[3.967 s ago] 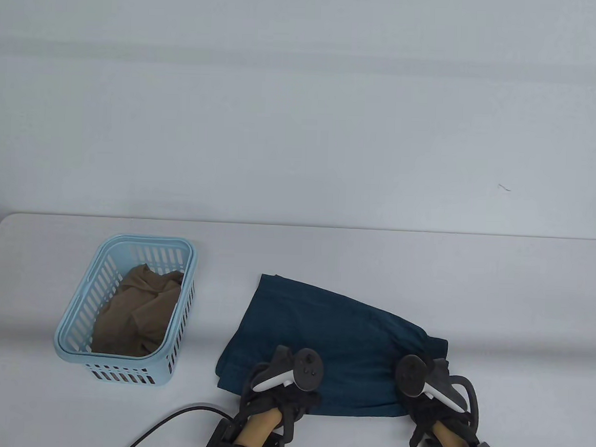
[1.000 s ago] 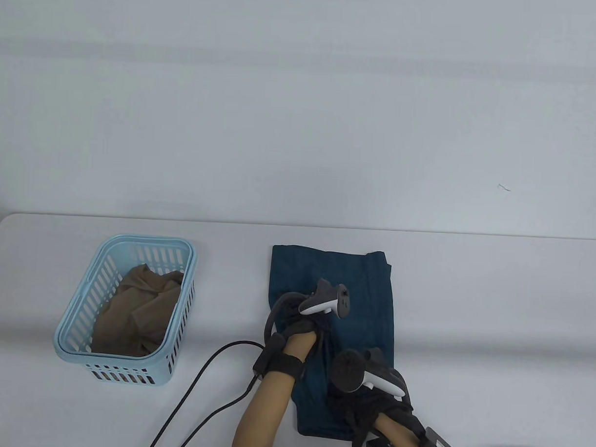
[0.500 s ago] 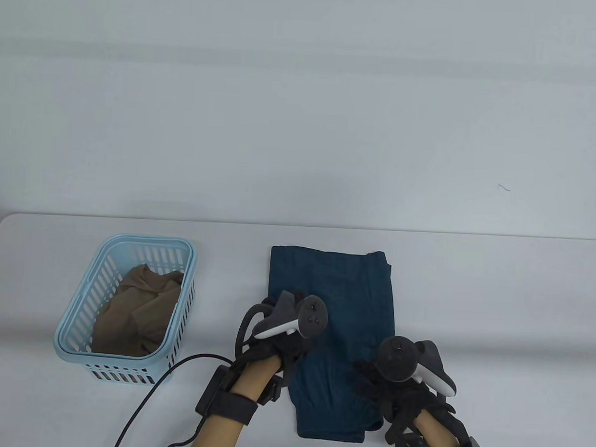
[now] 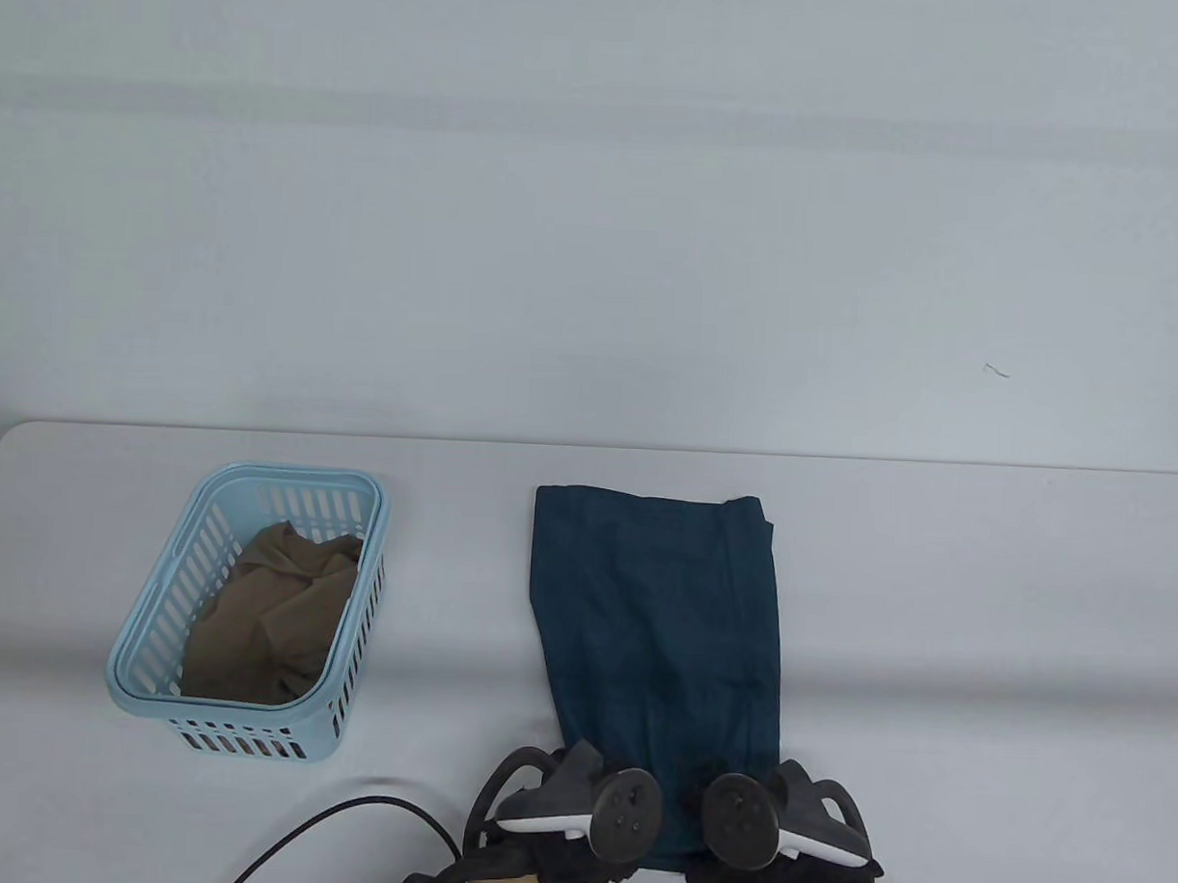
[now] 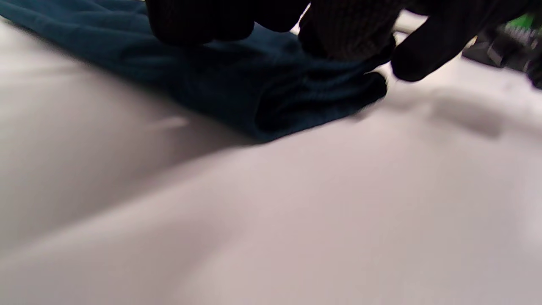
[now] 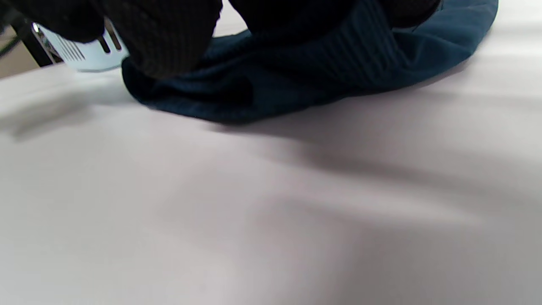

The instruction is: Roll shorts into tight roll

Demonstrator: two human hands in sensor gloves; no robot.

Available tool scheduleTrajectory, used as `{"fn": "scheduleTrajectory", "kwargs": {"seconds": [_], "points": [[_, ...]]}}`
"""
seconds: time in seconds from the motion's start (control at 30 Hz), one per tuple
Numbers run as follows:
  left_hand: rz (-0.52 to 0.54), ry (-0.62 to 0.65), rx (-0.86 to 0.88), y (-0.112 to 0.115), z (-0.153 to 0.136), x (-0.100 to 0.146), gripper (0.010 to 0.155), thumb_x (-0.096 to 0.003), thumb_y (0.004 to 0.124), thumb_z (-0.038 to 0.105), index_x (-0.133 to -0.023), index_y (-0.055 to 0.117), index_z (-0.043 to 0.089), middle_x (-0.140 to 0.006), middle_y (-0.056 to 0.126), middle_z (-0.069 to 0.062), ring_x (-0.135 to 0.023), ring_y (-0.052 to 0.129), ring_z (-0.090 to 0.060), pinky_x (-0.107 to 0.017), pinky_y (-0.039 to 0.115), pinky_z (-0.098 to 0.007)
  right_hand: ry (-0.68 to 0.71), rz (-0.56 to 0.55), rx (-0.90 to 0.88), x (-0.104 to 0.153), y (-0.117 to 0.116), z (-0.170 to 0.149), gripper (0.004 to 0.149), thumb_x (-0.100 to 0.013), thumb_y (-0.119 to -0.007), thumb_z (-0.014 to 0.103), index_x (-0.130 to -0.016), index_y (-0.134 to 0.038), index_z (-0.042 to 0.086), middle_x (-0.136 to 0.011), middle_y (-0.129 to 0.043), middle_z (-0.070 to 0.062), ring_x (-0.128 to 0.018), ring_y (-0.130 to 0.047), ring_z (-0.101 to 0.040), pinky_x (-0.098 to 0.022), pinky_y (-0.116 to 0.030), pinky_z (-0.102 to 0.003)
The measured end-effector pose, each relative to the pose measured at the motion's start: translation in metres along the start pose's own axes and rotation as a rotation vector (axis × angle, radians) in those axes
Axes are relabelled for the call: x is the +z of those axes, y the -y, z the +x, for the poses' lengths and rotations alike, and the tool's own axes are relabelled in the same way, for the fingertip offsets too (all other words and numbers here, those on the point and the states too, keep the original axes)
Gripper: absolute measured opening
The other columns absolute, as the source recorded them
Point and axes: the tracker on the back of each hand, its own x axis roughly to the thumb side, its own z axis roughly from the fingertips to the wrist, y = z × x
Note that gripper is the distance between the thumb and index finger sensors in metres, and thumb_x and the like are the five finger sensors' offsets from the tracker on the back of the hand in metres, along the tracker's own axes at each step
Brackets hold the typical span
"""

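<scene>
The dark teal shorts [image 4: 655, 618] lie folded lengthwise in a long strip running away from me on the white table [image 4: 930, 618]. Both gloved hands are at the strip's near end. My left hand [image 4: 575, 851] holds its near left corner, my right hand [image 4: 786, 873] its near right corner. In the left wrist view my fingers [image 5: 347, 34] press on the curled-over edge of the shorts [image 5: 237, 84]. In the right wrist view my fingers [image 6: 165, 38] grip the ribbed waistband of the shorts [image 6: 322, 80], lifted a little off the table.
A light blue slatted basket [image 4: 250, 739] stands at the left and holds a brown garment [image 4: 274, 614]; it also shows in the right wrist view [image 6: 80, 53]. A black cable [image 4: 344, 819] lies near the front edge, left of my hands.
The shorts went from spread sideways to a lengthwise strip. Since half a second ago both hands slid back from its middle to the near end and took hold of the edge.
</scene>
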Motion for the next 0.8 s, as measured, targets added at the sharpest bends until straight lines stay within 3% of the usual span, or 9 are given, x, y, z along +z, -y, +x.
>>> {"fn": "scheduleTrajectory", "kwargs": {"seconds": [0.1, 0.2, 0.3, 0.4, 0.57, 0.67, 0.8], "points": [[-0.04, -0.003, -0.082, 0.017, -0.001, -0.004, 0.071, -0.0512, 0.07, 0.039, -0.108, 0.041, 0.009, -0.109, 0.049, -0.024, -0.098, 0.062, -0.045, -0.069, 0.045, -0.071, -0.025, 0.038, 0.057, -0.004, -0.007, 0.003, 0.075, -0.047, -0.074, 0.042, -0.106, -0.039, 0.01, -0.106, -0.044, -0.019, -0.093, -0.052, -0.04, -0.07, -0.044, -0.057], [-0.098, -0.025, -0.087, 0.027, -0.002, -0.01, 0.079, -0.0513, 0.07, 0.038, -0.108, 0.025, 0.006, -0.109, 0.035, -0.024, -0.099, 0.051, -0.045, -0.069, 0.04, -0.071, -0.046, 0.057, 0.095, -0.008, -0.013, 0.003, 0.076, -0.048, -0.074, 0.038, -0.105, -0.032, 0.011, -0.106, -0.038, -0.019, -0.093, -0.048, -0.039, -0.071, -0.042, -0.057], [-0.099, -0.036, -0.129, 0.029, -0.001, -0.015, 0.08, -0.0515, 0.07, 0.036, -0.107, 0.022, 0.005, -0.106, 0.032, -0.023, -0.096, 0.049, -0.043, -0.069, 0.038, -0.071, -0.049, 0.017, 0.103, -0.01, -0.016, 0.002, 0.072, -0.049, -0.074, 0.033, -0.104, -0.033, 0.013, -0.105, -0.039, -0.017, -0.092, -0.049, -0.037, -0.071, -0.043, -0.057], [-0.039, -0.01, -0.147, 0.024, -0.002, -0.012, 0.075, -0.0505, 0.069, 0.036, -0.107, 0.03, 0.005, -0.106, 0.042, -0.022, -0.095, 0.057, -0.042, -0.069, 0.044, -0.069, -0.027, -0.046, 0.098, -0.009, -0.011, -0.001, 0.061, -0.05, -0.072, 0.031, -0.102, -0.044, 0.014, -0.102, -0.051, -0.015, -0.089, -0.059, -0.035, -0.069, -0.049, -0.055], [0.065, -0.003, 0.043, 0.01, -0.014, -0.004, 0.061, -0.0501, 0.07, 0.032, -0.105, 0.055, 0.01, -0.103, 0.069, -0.019, -0.09, 0.079, -0.04, -0.068, 0.055, -0.068, -0.009, -0.064, -0.002, -0.005, -0.005, -0.009, 0.057, -0.049, -0.072, 0.032, -0.101, -0.055, 0.016, -0.1, -0.063, -0.013, -0.087, -0.068, -0.033, -0.068, -0.052, -0.058], [0.091, -0.012, 0.12, 0.005, -0.021, -0.002, 0.057, -0.0501, 0.069, 0.031, -0.103, 0.062, 0.012, -0.098, 0.081, -0.017, -0.084, 0.089, -0.036, -0.067, 0.056, -0.068, 0.013, -0.104, -0.061, -0.001, 0.0, -0.014, 0.055, -0.048, -0.073, 0.031, -0.1, -0.061, 0.021, -0.096, -0.073, -0.012, -0.082, -0.078, -0.032, -0.069, -0.05, -0.062], [0.081, -0.016, 0.165, 0.004, -0.023, -0.001, 0.055, -0.0509, 0.066, 0.03, -0.103, 0.061, 0.014, -0.092, 0.088, -0.014, -0.077, 0.096, -0.033, -0.067, 0.054, -0.071, 0.011, -0.029, -0.17, -0.001, 0.003, -0.019, 0.055, -0.051, -0.066, 0.032, -0.104, -0.056, 0.023, -0.095, -0.077, -0.011, -0.081, -0.079, -0.032, -0.069, -0.043, -0.067]]}}
